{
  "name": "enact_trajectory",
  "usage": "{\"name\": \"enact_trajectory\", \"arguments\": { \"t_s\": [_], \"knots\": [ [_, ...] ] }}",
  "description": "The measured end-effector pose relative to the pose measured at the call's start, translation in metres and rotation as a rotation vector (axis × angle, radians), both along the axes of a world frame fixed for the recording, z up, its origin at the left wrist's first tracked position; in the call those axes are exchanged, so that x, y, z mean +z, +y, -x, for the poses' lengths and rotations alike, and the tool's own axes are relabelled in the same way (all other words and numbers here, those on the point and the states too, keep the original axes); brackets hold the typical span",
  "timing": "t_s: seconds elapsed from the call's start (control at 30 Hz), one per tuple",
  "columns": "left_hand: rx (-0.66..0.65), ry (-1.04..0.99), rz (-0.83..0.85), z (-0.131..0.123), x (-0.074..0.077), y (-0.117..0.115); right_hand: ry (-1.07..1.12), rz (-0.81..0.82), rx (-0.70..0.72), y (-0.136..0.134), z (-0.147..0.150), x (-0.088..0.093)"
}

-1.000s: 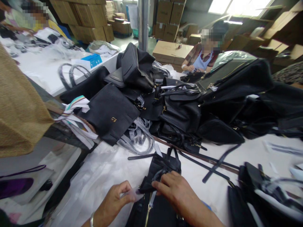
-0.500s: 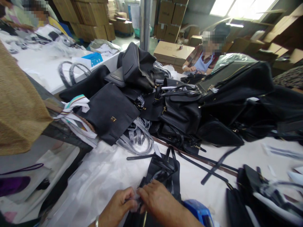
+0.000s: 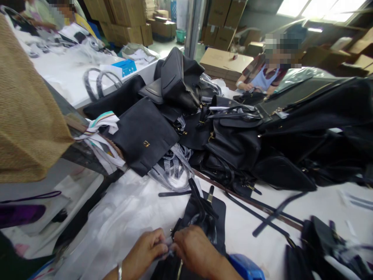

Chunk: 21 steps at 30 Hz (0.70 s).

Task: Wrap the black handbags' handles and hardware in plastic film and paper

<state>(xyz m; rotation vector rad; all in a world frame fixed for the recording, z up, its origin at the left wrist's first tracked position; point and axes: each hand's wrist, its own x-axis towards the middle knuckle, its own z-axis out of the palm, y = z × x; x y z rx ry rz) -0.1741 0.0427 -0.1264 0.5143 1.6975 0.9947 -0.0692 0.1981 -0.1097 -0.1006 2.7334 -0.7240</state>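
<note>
while the two hands meet over the black bag (image 3: 217, 212) at the near side of the table (image 3: 247, 233), room runs out fastest from nine to eleven o'clock, counted from the hands: translucent plastic sheeting (image 3: 116, 221) lies there, reaching almost to a dark gap along the table's left edge. between eleven and twelve, a flat black tote (image 3: 142, 136) with a gold clasp and some plastic-wrapped handles (image 3: 175, 171) close that side. from twelve to two, a heap of black bags (image 3: 233, 144) stands high behind a narrow brown strip. white surface shows from two to three, crossed at its far side by black straps and ended by another black bag (image 3: 323, 245) at three; a blue plastic item (image 3: 246, 268) sits between three and four, just beside the right forearm.

the bag under the hands lies flat, its upper end toward one o'clock, loose straps on top. the left hand (image 3: 148, 247) comes in from seven o'clock, thumb and forefinger pinching clear film (image 3: 167, 245). the right hand (image 3: 196, 247) arrives from four, back upward, fingers curled down against film and bag; whether that grip is closed on anything cannot be told.
</note>
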Motion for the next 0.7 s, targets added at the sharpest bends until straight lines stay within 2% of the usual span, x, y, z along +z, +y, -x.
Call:
{"name": "enact_trajectory", "arguments": {
  "t_s": [0.1,0.2,0.27,0.4,0.57,0.7],
  "knots": [
    [-0.007,-0.021,-0.003,-0.003,-0.009,-0.001,-0.072,0.028,0.016,0.005,0.000,-0.004],
    [-0.063,-0.071,-0.007,0.003,-0.014,-0.010,-0.124,0.137,0.070,0.014,-0.001,-0.007],
    [-0.118,0.031,0.019,0.012,-0.015,-0.017,-0.105,0.194,0.043,0.022,0.000,-0.007],
    [-0.164,0.224,0.060,0.027,-0.015,-0.022,-0.076,0.154,-0.021,0.029,0.008,-0.007],
    [-0.218,0.312,0.017,0.031,-0.023,-0.001,-0.065,0.090,0.044,0.012,0.026,-0.022],
    [-0.211,0.388,0.017,0.054,-0.036,0.029,-0.058,-0.024,-0.105,0.014,0.044,-0.036]
  ]
}}
